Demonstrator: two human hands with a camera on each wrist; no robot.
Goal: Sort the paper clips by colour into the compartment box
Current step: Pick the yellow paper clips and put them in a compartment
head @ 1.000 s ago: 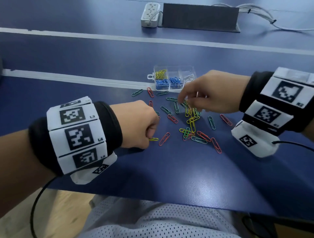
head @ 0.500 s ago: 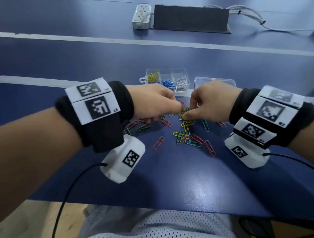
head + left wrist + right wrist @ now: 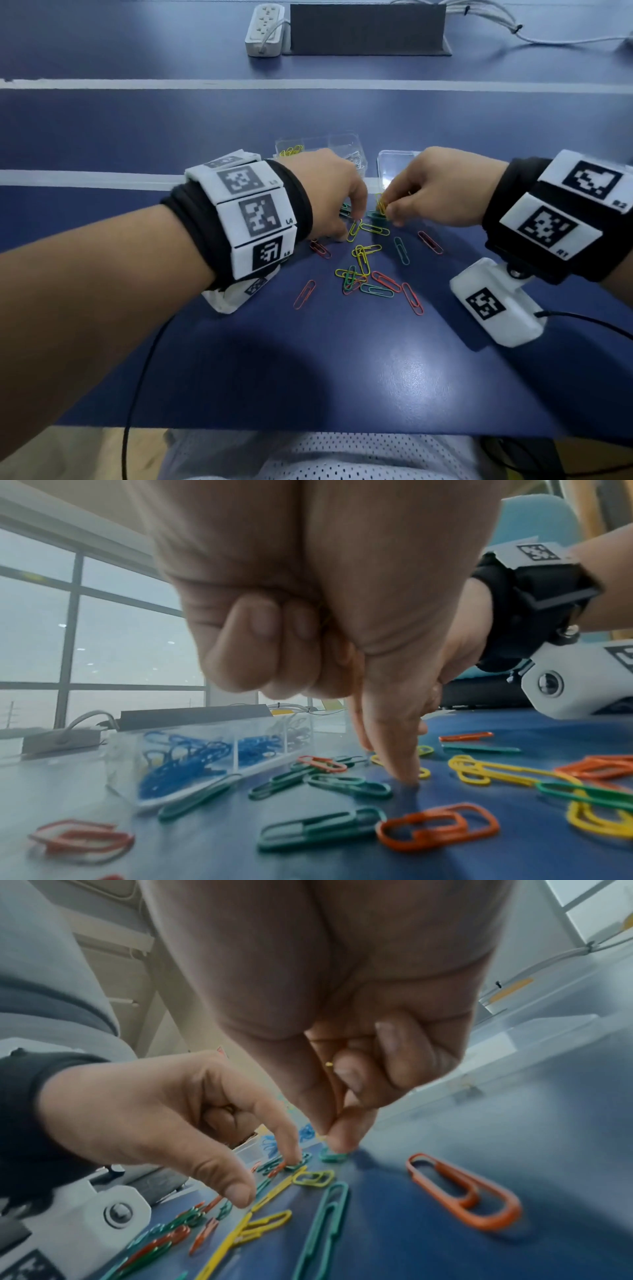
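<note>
Loose red, green and yellow paper clips (image 3: 363,270) lie scattered on the blue table. Behind my left hand (image 3: 349,229) stands the clear compartment box (image 3: 315,144); it holds yellow clips (image 3: 291,150), blue clips (image 3: 185,764) and silver clips (image 3: 356,161). My left index fingertip (image 3: 407,777) presses down beside a green clip (image 3: 349,784); the thumb is apart and the other fingers are curled. My right hand (image 3: 387,210) pinches a small bunch of yellow clips (image 3: 381,205) just right of the left hand. Its fingertips (image 3: 337,1142) touch a green clip (image 3: 332,1156).
The box's clear lid (image 3: 397,164) lies right of the box, behind my right hand. A white power strip (image 3: 265,29), a dark grey block (image 3: 368,29) and white cables (image 3: 496,20) sit at the far edge. The table's front edge runs close to my lap.
My left hand has travelled from the front left, where it pinched a yellow clip, to the pile beside my right hand. The right hand stays over the pile, holding yellow clips.
</note>
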